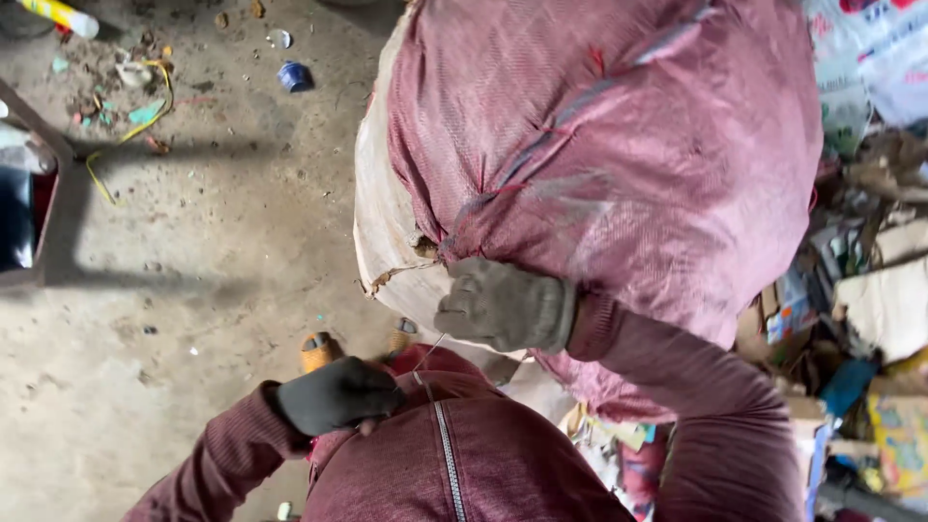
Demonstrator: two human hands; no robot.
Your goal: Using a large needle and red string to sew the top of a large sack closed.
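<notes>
Gloved hands work at a big maroon woven sack (pixel 619 145) that stands stuffed on the concrete floor (pixel 193 271), a pale inner sack (pixel 387 222) showing along its left edge. The right hand (pixel 503 307), in a grey glove, presses against the sack's seam with fingers curled together. The left hand (pixel 333 394), in a black glove, sits close to the person's chest, fingers pinched shut on a thin thread (pixel 430 350) that runs up toward the seam. Cardboard scraps (pixel 884 300) pile at the right.
</notes>
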